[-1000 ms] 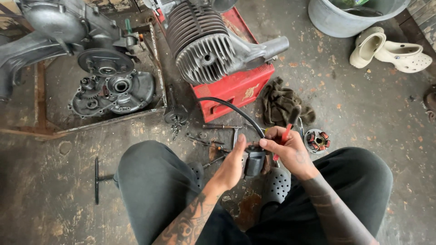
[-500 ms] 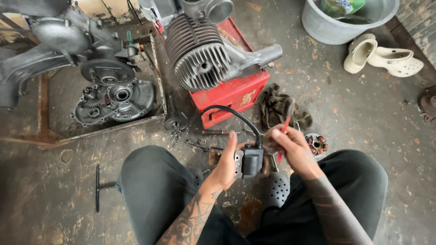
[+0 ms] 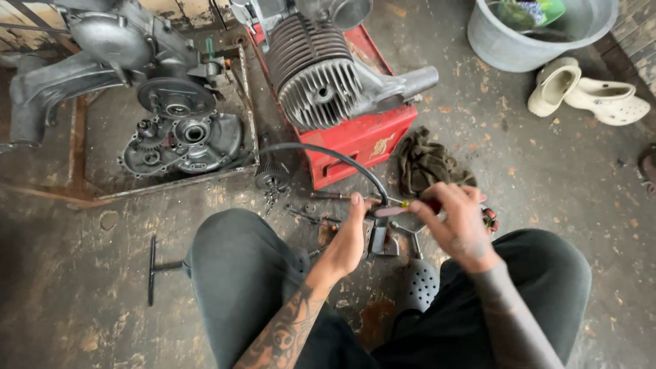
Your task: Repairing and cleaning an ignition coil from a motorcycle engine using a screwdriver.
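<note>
I squat on a stained concrete floor with my knees apart. My left hand (image 3: 350,236) grips a small dark metal part (image 3: 380,239) in front of me, and a black cable (image 3: 321,152) arcs from it toward the engine. My right hand (image 3: 456,220) holds a red-handled screwdriver (image 3: 400,207) whose tip points left at the top of the part. The two hands are close together above the floor, between my legs.
A finned engine cylinder (image 3: 314,75) rests on a red toolbox (image 3: 362,137). An open engine case (image 3: 181,140) lies at the left in a metal frame. A dark rag (image 3: 427,164), loose bolts, a T-handle wrench (image 3: 154,270), a grey tub (image 3: 540,34) and pale clogs (image 3: 588,96) surround me.
The view has shifted slightly. My hands have lowered with the part, and the screwdriver has swung from pointing up-right to lying across the top of the part.
</note>
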